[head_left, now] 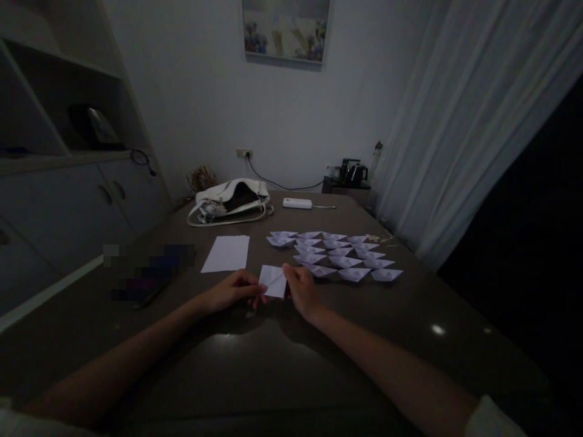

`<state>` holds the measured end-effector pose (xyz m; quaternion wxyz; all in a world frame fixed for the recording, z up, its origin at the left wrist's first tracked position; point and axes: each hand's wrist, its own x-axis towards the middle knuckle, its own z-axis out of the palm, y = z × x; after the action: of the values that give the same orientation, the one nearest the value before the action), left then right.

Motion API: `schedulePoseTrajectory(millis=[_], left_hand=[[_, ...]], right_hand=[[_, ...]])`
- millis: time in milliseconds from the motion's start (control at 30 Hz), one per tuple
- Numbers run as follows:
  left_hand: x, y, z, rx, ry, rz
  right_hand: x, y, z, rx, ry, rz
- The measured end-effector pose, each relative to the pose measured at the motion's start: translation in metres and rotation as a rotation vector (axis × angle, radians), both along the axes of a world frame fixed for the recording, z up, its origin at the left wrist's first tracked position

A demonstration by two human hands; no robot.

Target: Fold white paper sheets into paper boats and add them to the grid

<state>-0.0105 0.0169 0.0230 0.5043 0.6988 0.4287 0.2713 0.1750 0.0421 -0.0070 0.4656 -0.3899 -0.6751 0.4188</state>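
Note:
A small folded square of white paper (273, 281) is held just above the table, between my two hands. My left hand (233, 291) pinches its lower left edge with thumb and fingers. At its upper right corner, my right hand (301, 290) grips the paper, thumb on top. A diagonal crease shows across the square. Beyond my right hand, several folded paper boats (345, 261) stand in rows. A stack of flat white paper sheets (226, 253) lies beyond my left hand.
A white handbag (230, 200) lies open at the table's far side, with a white device with a short cable (297, 203) to its right. A blurred-out dark object (152, 273) is on the left. A black kettle (356, 174) stands on a stand beyond the table (364, 340).

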Motion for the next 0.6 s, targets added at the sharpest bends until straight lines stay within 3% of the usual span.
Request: schedulePoseTrajectory(millis=[267, 433, 600], left_hand=[[-0.003, -0.002, -0.003, 0.031, 0.037, -0.029], [0.000, -0.003, -0.006, 0.056, 0.115, -0.013], [0.003, 0.000, -0.006, 0.143, 0.109, 0.047]], right_hand=[[0.006, 0.003, 0.006, -0.018, 0.049, 0.183], [0.011, 0.002, 0.016, 0.129, -0.119, 0.171], [0.007, -0.002, 0.012, 0.175, -0.197, 0.186]])
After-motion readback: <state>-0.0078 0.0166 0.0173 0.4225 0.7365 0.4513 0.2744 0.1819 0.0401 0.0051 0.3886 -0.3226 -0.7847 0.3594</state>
